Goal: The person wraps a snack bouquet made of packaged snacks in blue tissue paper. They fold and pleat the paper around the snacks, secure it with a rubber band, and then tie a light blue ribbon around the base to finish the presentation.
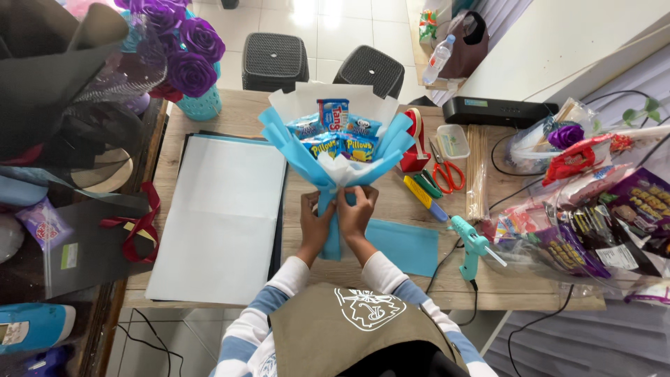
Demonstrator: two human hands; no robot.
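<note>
Currently I am clamping my left hand [315, 225] and right hand [356, 213] together around the snack bouquet [335, 150] neck; loosening either grip risks the wrap unfolding.

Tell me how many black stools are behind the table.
2: one stool sits past the table's far edge, left of centre; the other is just right of it, tilted, above the bouquet. More may be hidden.
</note>
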